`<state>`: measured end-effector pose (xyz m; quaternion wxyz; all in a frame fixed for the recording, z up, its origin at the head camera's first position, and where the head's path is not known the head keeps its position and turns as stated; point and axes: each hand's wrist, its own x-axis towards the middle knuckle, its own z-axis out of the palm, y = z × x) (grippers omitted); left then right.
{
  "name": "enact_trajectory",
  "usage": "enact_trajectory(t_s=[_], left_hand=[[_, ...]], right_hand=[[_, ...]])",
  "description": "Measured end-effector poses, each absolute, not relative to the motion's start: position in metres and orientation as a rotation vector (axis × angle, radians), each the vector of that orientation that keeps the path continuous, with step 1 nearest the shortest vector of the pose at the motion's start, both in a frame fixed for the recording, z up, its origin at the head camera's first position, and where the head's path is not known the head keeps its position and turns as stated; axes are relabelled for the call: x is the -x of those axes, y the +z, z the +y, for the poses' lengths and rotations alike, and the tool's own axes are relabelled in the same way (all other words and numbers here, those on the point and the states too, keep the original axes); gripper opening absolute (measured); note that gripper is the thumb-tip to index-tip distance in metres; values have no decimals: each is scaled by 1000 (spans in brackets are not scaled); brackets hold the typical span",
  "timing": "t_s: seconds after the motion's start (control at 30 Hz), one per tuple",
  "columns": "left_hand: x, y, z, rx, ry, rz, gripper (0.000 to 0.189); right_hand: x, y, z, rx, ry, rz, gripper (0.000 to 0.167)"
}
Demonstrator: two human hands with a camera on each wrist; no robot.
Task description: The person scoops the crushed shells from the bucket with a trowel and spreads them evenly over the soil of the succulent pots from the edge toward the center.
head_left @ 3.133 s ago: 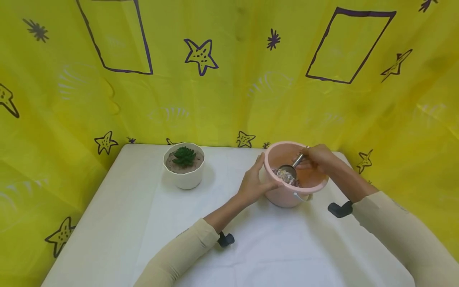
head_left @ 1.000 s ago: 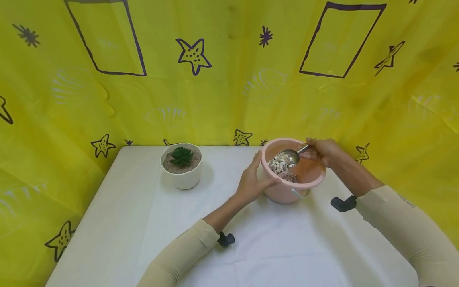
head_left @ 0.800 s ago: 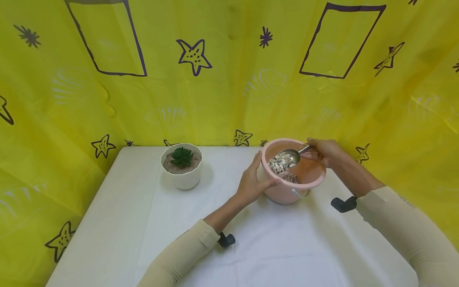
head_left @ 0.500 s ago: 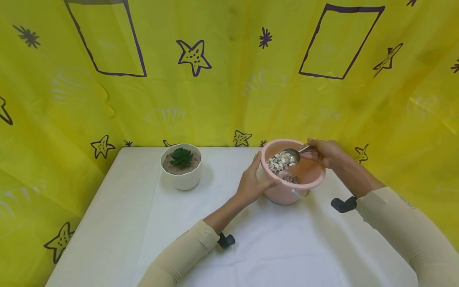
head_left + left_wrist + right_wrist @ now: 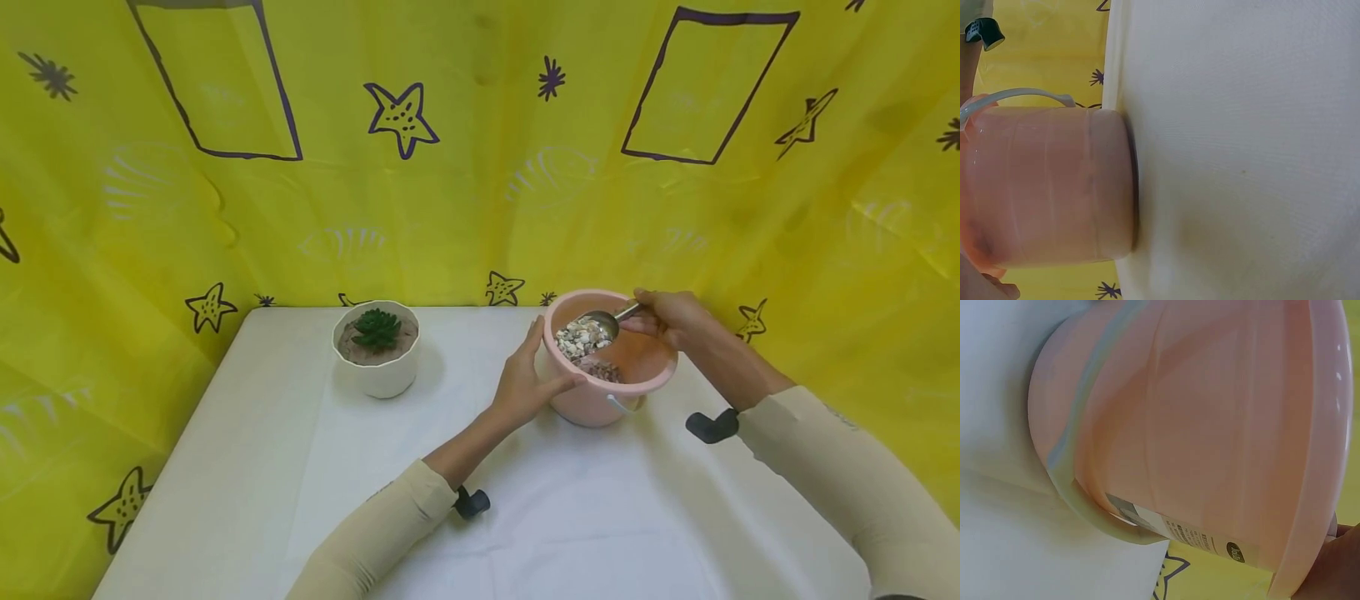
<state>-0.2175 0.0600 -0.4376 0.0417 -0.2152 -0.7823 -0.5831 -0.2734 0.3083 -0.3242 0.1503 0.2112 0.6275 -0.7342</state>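
Observation:
A pink bucket point(image 5: 588, 410) stands upright on the white-covered table. My left hand point(image 5: 519, 385) holds its near-left side, thumb at the front rim and fingers along the left. Inside the bucket, my right hand point(image 5: 667, 318) grips the handle of a metal scoop point(image 5: 609, 323) from the right. Its bowl is heaped with pale, mixed-colour pebbles point(image 5: 583, 338). Darker pebbles point(image 5: 603, 370) lie below the scoop. Both wrist views show mostly the outer wall of the bucket point(image 5: 1054, 187); the scoop is hidden there.
A white pot point(image 5: 386, 379) with a green succulent point(image 5: 377, 330) in sandy soil stands left of the bucket. The bucket's pale carrying handle point(image 5: 1094, 515) hangs down its outside. A yellow patterned curtain point(image 5: 450, 208) rises behind the table point(image 5: 420, 500).
Since the earliest frame, the right hand has raised the scoop from low in the bucket, now heaped with pebbles. Lately the scoop has shifted slightly left. The left hand keeps its hold.

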Motion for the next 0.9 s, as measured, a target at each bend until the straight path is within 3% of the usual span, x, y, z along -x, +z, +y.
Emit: enact_trajectory(t_s=[0.4, 0.9], left_hand=[[217, -438, 60, 658, -1794, -2385, 109], [215, -437, 61, 644, -1785, -2394, 109]], right_hand=[[275, -322, 308, -649, -2093, 1774, 34], [276, -323, 319, -636, -2174, 1651, 30]])
